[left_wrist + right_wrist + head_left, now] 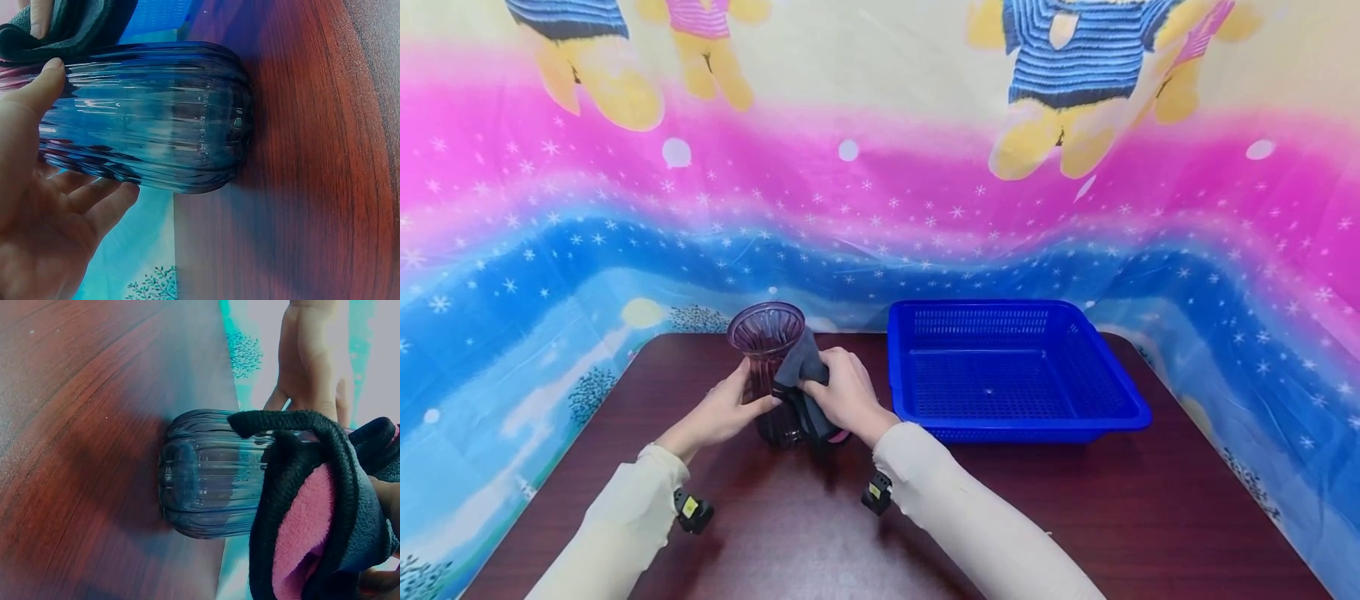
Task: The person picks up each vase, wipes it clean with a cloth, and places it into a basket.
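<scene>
A ribbed, purple-tinted glass vase (765, 329) with a flared rim is upright at the table's back, left of centre. My left hand (718, 411) holds it from the left, thumb across the near side and fingers behind, as the left wrist view of the vase (156, 119) shows. A grey cloth (802, 367) with black edging is gripped in my right hand (852, 396) and pressed to the vase's right side below the rim. In the right wrist view, the cloth (306, 531) hangs in folds with a pink underside showing. Part of the right hand is hidden behind it.
A blue plastic basket (1131, 412) with perforated walls stands right of the vase, close to my right forearm. All this is on a dark red-brown wooden table (790, 533). A printed cloth backdrop (850, 200) rises along the table's back and sides.
</scene>
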Demonstrator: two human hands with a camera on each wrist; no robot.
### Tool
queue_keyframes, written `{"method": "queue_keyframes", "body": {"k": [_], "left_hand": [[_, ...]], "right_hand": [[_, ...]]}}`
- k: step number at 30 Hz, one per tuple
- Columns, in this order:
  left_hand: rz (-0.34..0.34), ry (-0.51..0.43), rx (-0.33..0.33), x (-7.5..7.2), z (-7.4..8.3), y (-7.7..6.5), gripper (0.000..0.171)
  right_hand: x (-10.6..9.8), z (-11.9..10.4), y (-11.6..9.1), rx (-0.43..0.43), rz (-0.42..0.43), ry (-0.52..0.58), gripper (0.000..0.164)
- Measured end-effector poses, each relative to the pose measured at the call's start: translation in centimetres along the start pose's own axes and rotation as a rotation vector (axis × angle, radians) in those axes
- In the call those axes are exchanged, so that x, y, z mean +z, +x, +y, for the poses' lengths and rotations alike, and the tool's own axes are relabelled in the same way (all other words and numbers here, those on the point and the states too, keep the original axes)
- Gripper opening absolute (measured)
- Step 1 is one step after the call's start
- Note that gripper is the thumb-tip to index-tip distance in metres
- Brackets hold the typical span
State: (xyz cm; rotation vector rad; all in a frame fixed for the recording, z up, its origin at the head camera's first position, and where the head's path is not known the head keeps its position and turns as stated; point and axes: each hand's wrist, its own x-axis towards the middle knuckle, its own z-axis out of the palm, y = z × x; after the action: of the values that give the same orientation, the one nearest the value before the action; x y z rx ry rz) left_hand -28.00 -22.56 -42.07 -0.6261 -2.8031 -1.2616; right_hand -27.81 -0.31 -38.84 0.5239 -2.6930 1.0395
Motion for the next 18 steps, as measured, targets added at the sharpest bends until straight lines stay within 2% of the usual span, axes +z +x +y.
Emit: {"method": "queue_keyframes", "body": {"k": [8, 18], "left_hand": [[0.007, 0.012, -0.021, 0.0, 0.1, -0.1, 0.087], [0.016, 0.049, -0.028, 0.1, -0.1, -0.1, 0.089]], "right_hand": [[0.4, 0.4, 0.3, -0.023, -0.027, -0.001, 0.012], [1.6, 2.0, -0.6, -0.019, -0.052, -0.014, 0.013]]}}
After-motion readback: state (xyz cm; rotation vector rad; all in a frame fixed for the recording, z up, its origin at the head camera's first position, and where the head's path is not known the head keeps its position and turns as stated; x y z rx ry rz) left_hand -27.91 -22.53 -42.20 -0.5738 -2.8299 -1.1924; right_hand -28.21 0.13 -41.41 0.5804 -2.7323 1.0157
